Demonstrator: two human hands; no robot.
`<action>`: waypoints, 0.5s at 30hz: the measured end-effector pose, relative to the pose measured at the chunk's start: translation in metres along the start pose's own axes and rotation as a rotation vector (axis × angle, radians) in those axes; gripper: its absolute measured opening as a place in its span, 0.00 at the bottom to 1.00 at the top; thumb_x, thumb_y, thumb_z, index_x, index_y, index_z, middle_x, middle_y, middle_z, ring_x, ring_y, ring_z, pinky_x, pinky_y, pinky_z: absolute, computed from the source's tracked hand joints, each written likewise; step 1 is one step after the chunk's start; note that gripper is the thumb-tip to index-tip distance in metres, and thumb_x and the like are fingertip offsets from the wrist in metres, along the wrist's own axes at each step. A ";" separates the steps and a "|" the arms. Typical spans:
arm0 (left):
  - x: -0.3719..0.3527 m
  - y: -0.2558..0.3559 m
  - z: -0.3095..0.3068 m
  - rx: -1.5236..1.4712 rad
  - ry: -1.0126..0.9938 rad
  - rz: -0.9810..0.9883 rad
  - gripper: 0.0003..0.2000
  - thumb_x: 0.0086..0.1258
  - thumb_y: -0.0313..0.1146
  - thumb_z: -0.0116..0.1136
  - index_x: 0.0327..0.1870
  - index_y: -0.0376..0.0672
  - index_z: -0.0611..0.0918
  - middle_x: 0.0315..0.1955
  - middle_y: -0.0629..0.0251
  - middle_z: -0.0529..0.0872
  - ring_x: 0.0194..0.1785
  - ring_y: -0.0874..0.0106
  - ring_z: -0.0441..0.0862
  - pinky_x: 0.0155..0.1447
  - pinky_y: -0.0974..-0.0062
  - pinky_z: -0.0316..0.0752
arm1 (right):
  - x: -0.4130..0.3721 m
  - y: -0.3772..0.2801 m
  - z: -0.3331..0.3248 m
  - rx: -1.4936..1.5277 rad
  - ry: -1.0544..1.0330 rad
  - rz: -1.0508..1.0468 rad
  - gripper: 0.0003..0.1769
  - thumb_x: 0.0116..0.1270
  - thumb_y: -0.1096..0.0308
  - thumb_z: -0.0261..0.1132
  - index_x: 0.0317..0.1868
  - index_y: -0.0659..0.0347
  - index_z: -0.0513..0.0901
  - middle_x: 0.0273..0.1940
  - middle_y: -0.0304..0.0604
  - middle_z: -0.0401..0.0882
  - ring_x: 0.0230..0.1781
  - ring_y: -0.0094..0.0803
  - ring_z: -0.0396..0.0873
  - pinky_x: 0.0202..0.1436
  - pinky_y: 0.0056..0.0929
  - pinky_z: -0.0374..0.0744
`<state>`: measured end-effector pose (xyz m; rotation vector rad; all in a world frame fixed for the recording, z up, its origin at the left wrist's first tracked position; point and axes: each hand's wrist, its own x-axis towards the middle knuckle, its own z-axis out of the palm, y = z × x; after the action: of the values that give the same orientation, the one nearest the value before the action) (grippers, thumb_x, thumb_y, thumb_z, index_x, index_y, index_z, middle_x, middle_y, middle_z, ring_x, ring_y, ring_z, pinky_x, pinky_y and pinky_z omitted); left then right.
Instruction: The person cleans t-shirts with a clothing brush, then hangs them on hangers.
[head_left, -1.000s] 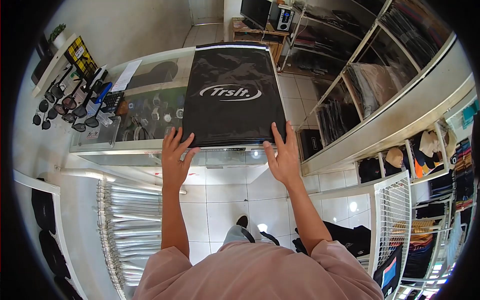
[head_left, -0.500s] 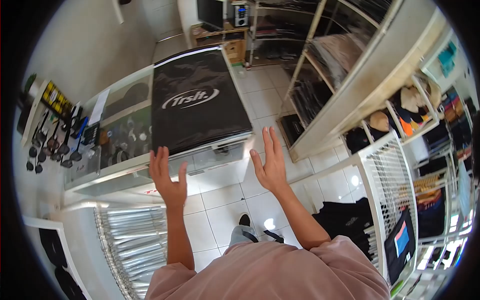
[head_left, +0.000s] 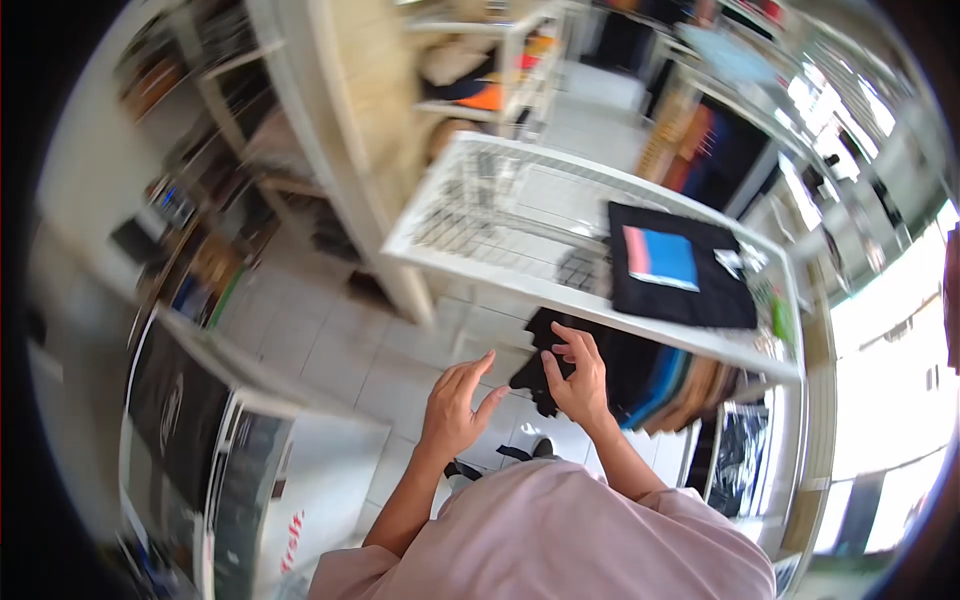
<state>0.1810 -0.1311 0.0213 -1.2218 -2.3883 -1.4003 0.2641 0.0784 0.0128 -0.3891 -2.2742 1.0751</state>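
My left hand is raised over the tiled floor, fingers apart, holding nothing. Close by on its right, my right hand is also empty, its fingers loosely curved and apart, in front of dark garments hanging under a white rack. On the rack's mesh top lies a folded black garment with a pink and blue print. Neither hand touches anything. The black printed bag lies on the glass counter at the left, away from both hands.
The white mesh rack stands ahead, its front edge just beyond my hands. The glass counter is at the lower left. A pale pillar and shelves of clothes stand at the upper left. Bright windows are at the right.
The view has swung to the right, from the counter to the mesh rack. My hands have come closer together, and their fingers are more bent.
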 end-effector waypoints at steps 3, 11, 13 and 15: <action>0.050 0.040 0.057 -0.077 -0.148 0.145 0.23 0.71 0.36 0.74 0.65 0.40 0.85 0.51 0.52 0.91 0.56 0.52 0.87 0.62 0.58 0.81 | -0.013 0.036 -0.069 0.016 0.225 0.090 0.20 0.70 0.75 0.72 0.62 0.61 0.85 0.50 0.48 0.88 0.37 0.34 0.91 0.42 0.30 0.86; 0.216 0.066 0.200 -0.027 -0.222 0.430 0.12 0.74 0.36 0.69 0.52 0.40 0.90 0.40 0.53 0.91 0.49 0.52 0.87 0.55 0.58 0.82 | -0.030 0.098 -0.176 0.136 0.406 0.359 0.21 0.72 0.75 0.71 0.64 0.63 0.83 0.46 0.46 0.90 0.32 0.24 0.86 0.38 0.25 0.84; 0.257 0.054 0.225 0.054 -0.251 0.384 0.12 0.75 0.35 0.68 0.55 0.42 0.90 0.40 0.55 0.91 0.46 0.54 0.86 0.54 0.58 0.81 | -0.027 0.109 -0.182 0.210 0.367 0.382 0.23 0.74 0.73 0.71 0.67 0.62 0.82 0.46 0.42 0.88 0.32 0.19 0.81 0.39 0.23 0.82; 0.295 0.033 0.244 0.157 -0.283 0.389 0.16 0.76 0.39 0.65 0.60 0.42 0.88 0.46 0.53 0.91 0.55 0.51 0.86 0.61 0.56 0.80 | -0.025 0.112 -0.186 0.249 0.319 0.413 0.25 0.74 0.72 0.72 0.70 0.62 0.80 0.46 0.40 0.88 0.31 0.16 0.79 0.40 0.22 0.81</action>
<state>0.0749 0.2381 0.0419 -1.8162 -2.2001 -0.9604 0.4004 0.2485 0.0096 -0.8838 -1.7938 1.3685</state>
